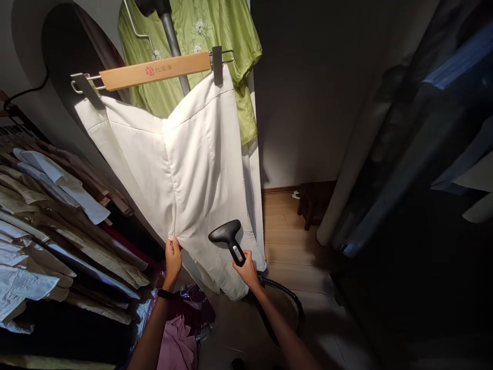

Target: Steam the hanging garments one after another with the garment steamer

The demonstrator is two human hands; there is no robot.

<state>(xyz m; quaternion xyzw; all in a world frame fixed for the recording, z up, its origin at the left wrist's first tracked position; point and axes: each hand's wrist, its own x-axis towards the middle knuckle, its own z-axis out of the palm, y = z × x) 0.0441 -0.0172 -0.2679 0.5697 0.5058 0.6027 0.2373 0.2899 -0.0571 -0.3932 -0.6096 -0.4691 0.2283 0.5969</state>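
Observation:
A white skirt (200, 154) hangs by two dark clips from a wooden hanger (162, 71) printed with red marks. My left hand (173, 258) pinches the cloth near the bottom of the central seam, with a black band around the wrist. In my right hand (246, 270) is the handle of a black garment steamer head (226, 234), its broad face against or very near the lower right part of the skirt; I cannot tell if it touches. From the handle a ribbed black hose (287, 289) curves down to the right.
Behind the skirt hangs a green embroidered blouse (234, 31) by a grey pole (171, 36). Racked clothes (57, 221) crowd the left side; more garments hang in shadow at right. A small dark stool (316, 200) stands by the wall. Pink cloth (177, 341) and plastic-wrapped items lie below.

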